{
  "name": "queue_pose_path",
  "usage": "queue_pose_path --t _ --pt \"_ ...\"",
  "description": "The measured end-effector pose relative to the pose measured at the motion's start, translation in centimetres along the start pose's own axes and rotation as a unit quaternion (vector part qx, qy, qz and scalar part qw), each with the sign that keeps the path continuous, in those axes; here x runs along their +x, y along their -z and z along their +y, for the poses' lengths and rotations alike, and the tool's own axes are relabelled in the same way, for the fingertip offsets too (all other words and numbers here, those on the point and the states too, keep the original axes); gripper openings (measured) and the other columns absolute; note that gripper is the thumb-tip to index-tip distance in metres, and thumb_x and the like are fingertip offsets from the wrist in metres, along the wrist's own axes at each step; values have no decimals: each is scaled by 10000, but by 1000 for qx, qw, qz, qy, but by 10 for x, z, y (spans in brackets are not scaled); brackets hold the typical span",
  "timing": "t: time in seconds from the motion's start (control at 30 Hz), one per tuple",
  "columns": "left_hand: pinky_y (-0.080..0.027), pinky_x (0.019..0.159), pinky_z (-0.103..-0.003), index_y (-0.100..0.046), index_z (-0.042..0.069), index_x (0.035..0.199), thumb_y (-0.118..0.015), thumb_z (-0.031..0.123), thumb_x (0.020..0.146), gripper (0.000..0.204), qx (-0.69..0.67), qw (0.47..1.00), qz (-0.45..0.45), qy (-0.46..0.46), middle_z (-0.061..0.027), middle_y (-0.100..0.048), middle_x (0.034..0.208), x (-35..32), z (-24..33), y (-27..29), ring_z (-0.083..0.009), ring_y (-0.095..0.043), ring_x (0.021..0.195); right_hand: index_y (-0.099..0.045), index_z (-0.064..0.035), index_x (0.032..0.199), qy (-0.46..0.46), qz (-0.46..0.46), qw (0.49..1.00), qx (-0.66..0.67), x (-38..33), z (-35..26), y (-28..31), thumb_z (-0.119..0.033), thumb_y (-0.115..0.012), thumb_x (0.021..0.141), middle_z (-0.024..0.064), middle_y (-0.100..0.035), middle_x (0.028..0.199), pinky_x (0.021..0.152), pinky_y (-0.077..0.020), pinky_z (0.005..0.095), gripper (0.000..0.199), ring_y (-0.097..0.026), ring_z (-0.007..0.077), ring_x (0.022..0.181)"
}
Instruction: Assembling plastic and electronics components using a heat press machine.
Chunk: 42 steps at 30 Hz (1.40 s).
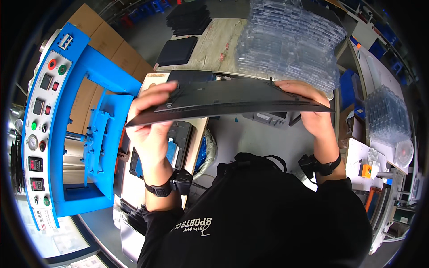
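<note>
A wide, thin black plastic panel (232, 96) with small clips and ribs is held up in front of me, seen nearly edge-on. My left hand (149, 129) grips its left end, thumb below and fingers over the far side. At the right end, my right hand (315, 116) is closed round the panel's corner, with its fingers along the far edge. The undersides of both grips are partly hidden by the panel. Below my left hand, a black tray-like fixture (182, 138) with a blue piece lies on the bench.
A blue press machine (100, 134) with a button panel stands at my left. Beyond the panel, a wooden table (214, 49) bears stacked clear plastic trays (286, 44) and dark sheets (176, 51). At right are more clear trays (388, 116) and an orange button box (365, 171).
</note>
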<state>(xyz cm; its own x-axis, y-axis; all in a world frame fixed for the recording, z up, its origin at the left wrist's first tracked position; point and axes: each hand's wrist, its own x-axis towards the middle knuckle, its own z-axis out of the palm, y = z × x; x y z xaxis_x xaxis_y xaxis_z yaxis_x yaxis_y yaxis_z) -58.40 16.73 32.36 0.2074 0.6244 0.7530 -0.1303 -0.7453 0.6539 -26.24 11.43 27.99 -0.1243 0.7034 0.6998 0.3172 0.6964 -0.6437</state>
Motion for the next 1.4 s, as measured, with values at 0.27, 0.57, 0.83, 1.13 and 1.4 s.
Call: queue_pose_path --t 0.27,0.57,0.83,1.13,1.4 --pt "-467 904 -386 -567 13 1000 -736 212 797 331 -43 999 -2 15 -209 -585 1039 -11 -1 8 -293 -582 993 -644 42 1031 17 -6 1000 -15 9 -21 2 -179 -589 835 199 -644 1053 867 -481 360 301 -628 317 997" --pt "-453 920 -397 -560 9 1003 -736 245 804 356 -46 999 12 24 -203 -587 1040 -12 -1 5 -283 -579 995 -608 33 1116 22 -25 999 -1 9 -13 0 -138 -593 867 176 -621 1111 855 -479 343 302 -623 288 997" --pt "-499 796 -308 -597 3 911 -707 18 711 229 273 961 25 -40 -144 -646 955 -9 7 -8 -235 -631 878 -481 -48 1307 -99 54 992 -59 11 -47 -8 -93 -780 712 133 -577 1216 527 -470 190 668 -586 78 613" --pt "-508 776 -375 -536 29 1145 -797 69 646 565 312 937 69 -142 -200 -353 1382 -7 26 -41 -319 -552 1104 -641 -70 1104 21 -8 991 -131 26 -29 -34 37 -592 676 175 -622 1126 813 -531 348 444 -642 328 975" --pt "-485 866 -376 -550 -14 1011 -712 201 820 330 28 995 95 0 -239 -621 1001 -13 17 -12 -285 -609 967 -628 52 1046 28 18 997 67 14 -12 -21 25 -590 810 195 -637 1112 892 -482 346 241 -625 300 1030"
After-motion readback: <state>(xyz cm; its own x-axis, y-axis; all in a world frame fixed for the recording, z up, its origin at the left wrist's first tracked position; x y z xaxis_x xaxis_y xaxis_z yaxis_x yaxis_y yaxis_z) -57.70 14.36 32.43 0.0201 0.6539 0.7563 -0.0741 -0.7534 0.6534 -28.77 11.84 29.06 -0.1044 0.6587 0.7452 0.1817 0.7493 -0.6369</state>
